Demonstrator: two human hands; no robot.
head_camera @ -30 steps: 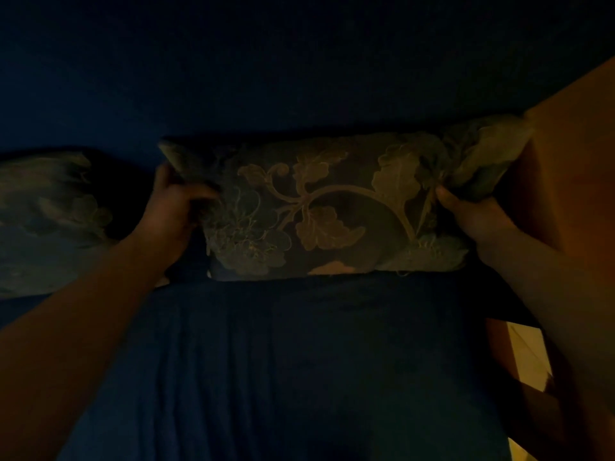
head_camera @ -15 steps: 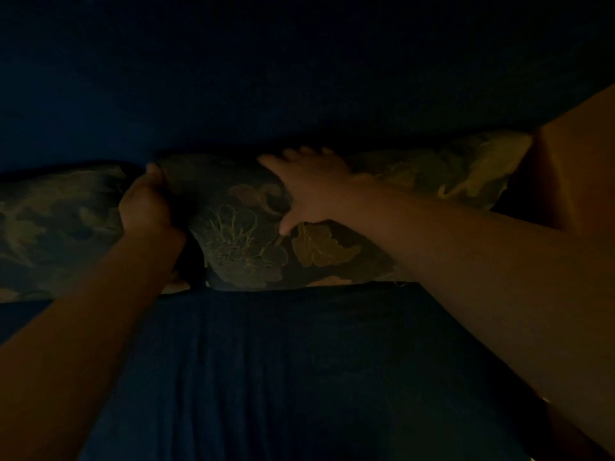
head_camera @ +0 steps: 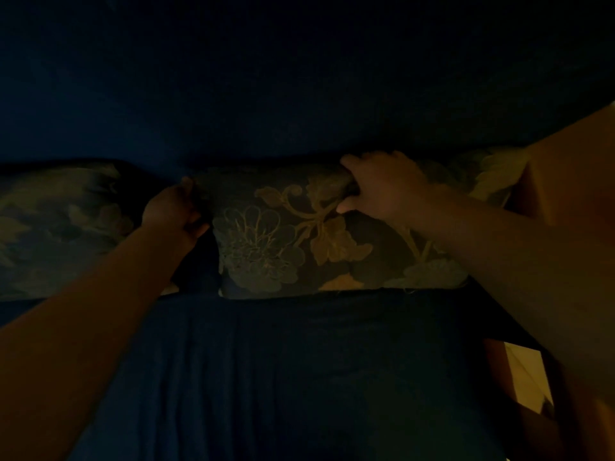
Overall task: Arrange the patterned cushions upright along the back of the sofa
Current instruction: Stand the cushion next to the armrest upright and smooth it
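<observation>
The scene is very dim. A dark cushion with a pale flower-and-leaf pattern [head_camera: 293, 244] stands on its long edge against the dark blue sofa back [head_camera: 299, 94]. My left hand [head_camera: 173, 212] grips its upper left corner. My right hand [head_camera: 382, 188] clasps its top edge near the middle, fingers over the top and thumb on the front. A second patterned cushion [head_camera: 56, 227] leans against the sofa back to the left, partly behind my left forearm. A third patterned cushion corner [head_camera: 492, 174] shows at the right behind my right arm.
The dark blue sofa seat [head_camera: 283, 377] spreads below the cushions. An orange-brown panel [head_camera: 572, 168] rises at the right end of the sofa. A pale strip of floor [head_camera: 525, 377] shows at the lower right.
My right hand left the cushion's right corner, crossed to the middle of the top edge and has now closed on it. My left hand kept its hold on the left corner.
</observation>
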